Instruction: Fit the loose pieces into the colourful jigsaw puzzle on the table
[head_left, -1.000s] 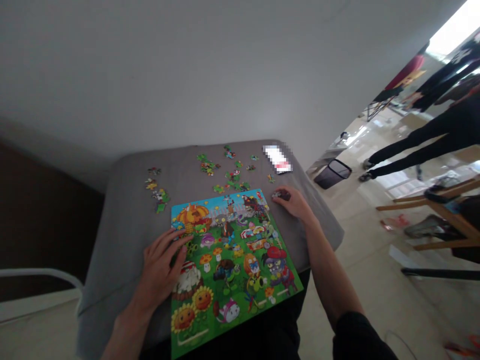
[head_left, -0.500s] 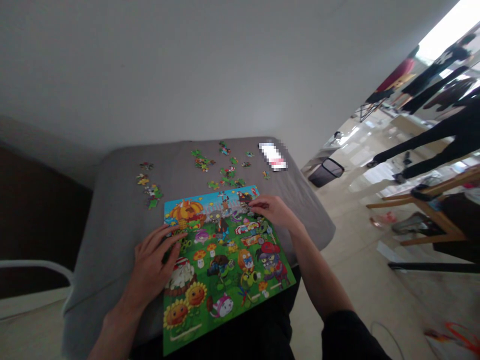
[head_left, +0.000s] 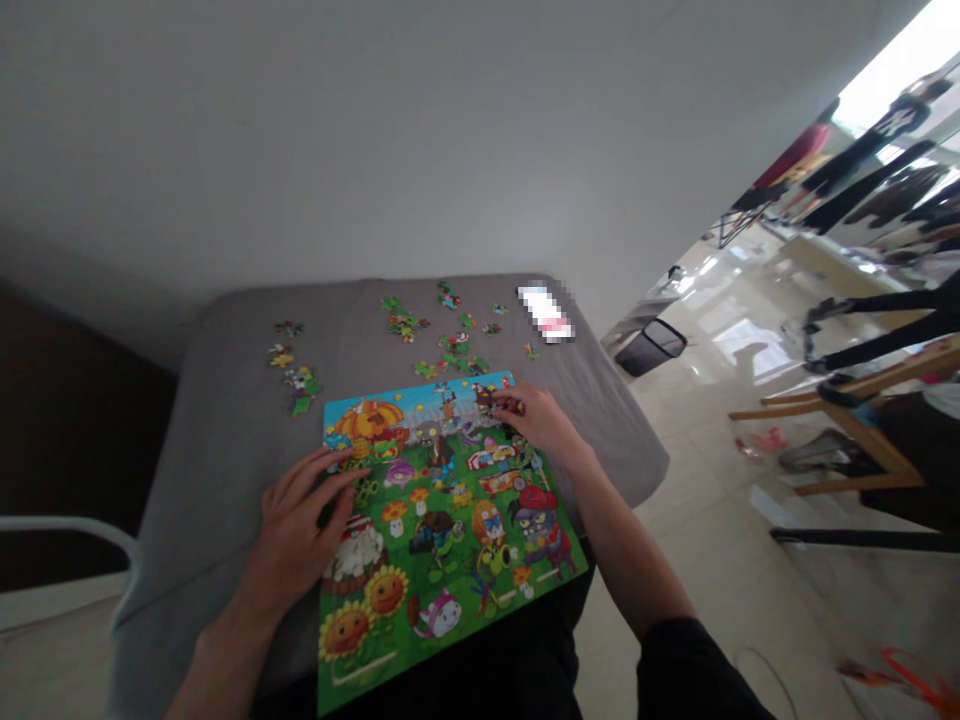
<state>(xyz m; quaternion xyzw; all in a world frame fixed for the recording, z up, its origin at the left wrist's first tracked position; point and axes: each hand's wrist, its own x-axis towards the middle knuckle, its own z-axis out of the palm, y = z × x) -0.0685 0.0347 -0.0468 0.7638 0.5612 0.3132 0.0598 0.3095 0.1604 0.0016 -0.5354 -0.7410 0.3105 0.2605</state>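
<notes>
A colourful jigsaw puzzle board (head_left: 442, 530) with a cartoon garden picture lies tilted along the near edge of the grey cloth-covered surface. My left hand (head_left: 300, 520) rests over the board's left side, its fingers stretched out and apart. At the upper right part of the picture is my right hand (head_left: 536, 418), thumb and fingertips pinched close together against the board. Whatever sits between those fingertips is hidden. Beyond the board's top edge lie loose puzzle pieces (head_left: 454, 350) in a scattered group. More puzzle pieces (head_left: 301, 386) are spread at the left.
A phone (head_left: 545, 312), blurred out, lies at the far right of the grey surface (head_left: 600, 420). A pale wall (head_left: 375, 150) rises behind it. On the floor to the right stand a dark bin (head_left: 651, 346) and a wooden chair (head_left: 885, 430). People are in the background.
My right hand has shifted slightly left along the board's top right, still pinched. My left hand stays at the left side. A person's legs in the background at right have moved.
</notes>
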